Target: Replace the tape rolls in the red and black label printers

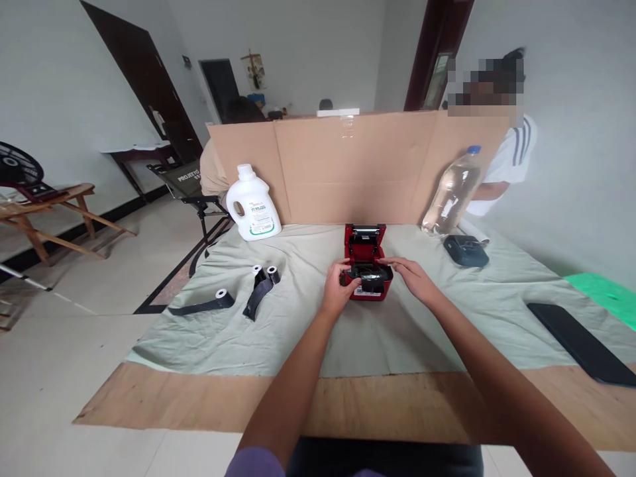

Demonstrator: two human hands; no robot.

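The left hand (340,285) and right hand (411,275) are at opposite sides of a red printer (364,253), its lid raised, a black roll (371,281) inside; 3 more rolls (227,300) (dark, pale-ended) lie left, near a white jug (254,209).

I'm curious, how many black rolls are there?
3 in view: the leftmost roll, trailing a strip, then the middle roll and right roll close together. The open red device may hold another.
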